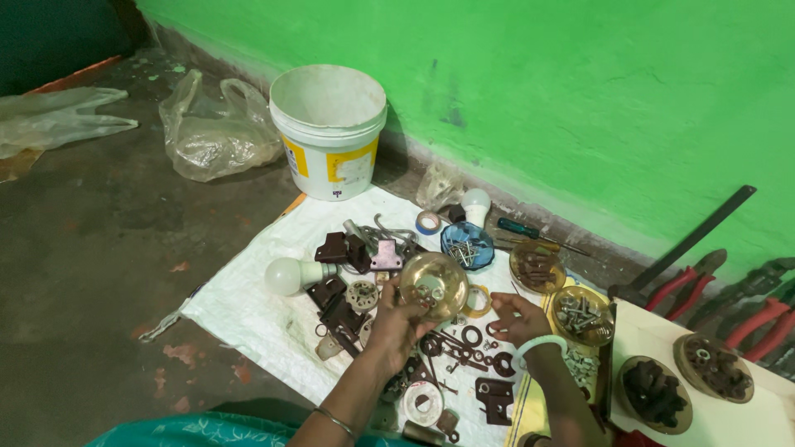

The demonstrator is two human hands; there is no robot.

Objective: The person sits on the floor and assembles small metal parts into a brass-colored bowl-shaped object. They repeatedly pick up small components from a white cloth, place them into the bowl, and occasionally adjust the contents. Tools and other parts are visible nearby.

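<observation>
At nine o'clock on the white woven sheet (248, 319) lies a white bulb (290, 276), with a white plastic bucket (330, 128) at eleven o'clock. At the centre, the left hand (396, 327) grips a clear round dish (434, 285) of small hardware, lifted just off the sheet. At three o'clock of it, the right hand (517, 319) hovers over brown washers (474, 338), fingers curled, perhaps pinching something small. Further at three o'clock sits a dish of screws (581, 314), then red-handled pliers (687, 285).
</observation>
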